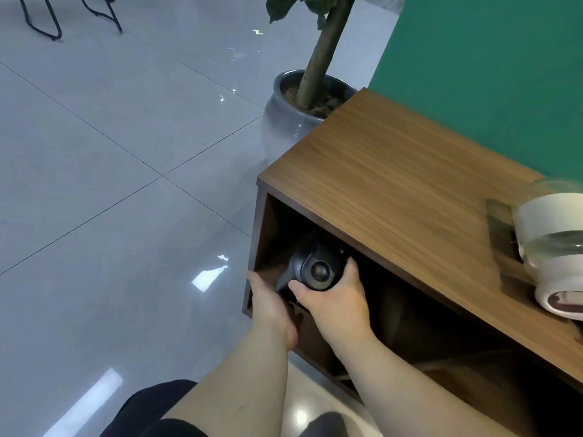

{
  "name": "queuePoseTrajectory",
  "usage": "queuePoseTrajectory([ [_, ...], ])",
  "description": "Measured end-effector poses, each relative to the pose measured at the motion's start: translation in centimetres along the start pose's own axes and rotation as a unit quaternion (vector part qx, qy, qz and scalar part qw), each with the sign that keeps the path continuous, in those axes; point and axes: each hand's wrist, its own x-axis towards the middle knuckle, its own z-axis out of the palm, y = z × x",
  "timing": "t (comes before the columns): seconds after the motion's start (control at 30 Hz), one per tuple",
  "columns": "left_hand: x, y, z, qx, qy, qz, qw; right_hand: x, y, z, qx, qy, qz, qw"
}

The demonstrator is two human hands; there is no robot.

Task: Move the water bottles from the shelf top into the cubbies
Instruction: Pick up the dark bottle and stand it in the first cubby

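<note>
A dark grey water bottle sits at the mouth of the upper left cubby of the wooden shelf, its lid facing me. My right hand wraps around the bottle's near side from below. My left hand reaches into the same cubby at the bottle's left side; its fingertips are hidden, so I cannot tell whether they touch the bottle. A white and clear water bottle stands on the shelf top at the right edge, blurred.
A potted plant in a grey glazed pot stands on the floor beyond the shelf's far end. A green wall backs the shelf. Glossy grey floor tiles spread to the left, with black chair legs at top left.
</note>
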Motion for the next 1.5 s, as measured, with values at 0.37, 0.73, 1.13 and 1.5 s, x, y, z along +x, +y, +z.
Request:
queuePoseTrajectory([
  [0.37, 1.2, 0.5, 0.0, -0.010, -0.018, 0.010, 1.000, 2.3, -0.6, 1.1, -0.001, -0.018, 0.014, 1.000],
  [0.73, 2.2, 0.6, -0.4, 0.010, -0.041, 0.013, 0.999, 2.8, -0.6, 1.5, 0.009, -0.025, 0.006, 1.000],
  [1.13, 3.0, 0.8, -1.6, 0.054, -0.042, -0.012, 0.998, 0.0, -0.1, 0.2, -0.006, -0.050, 0.029, 0.998],
  [1.5, -5.9, -0.5, -0.7, 0.155, -0.028, 0.059, 0.986, -10.8, -3.1, -11.3, 0.139, -0.048, -0.067, 0.987],
])
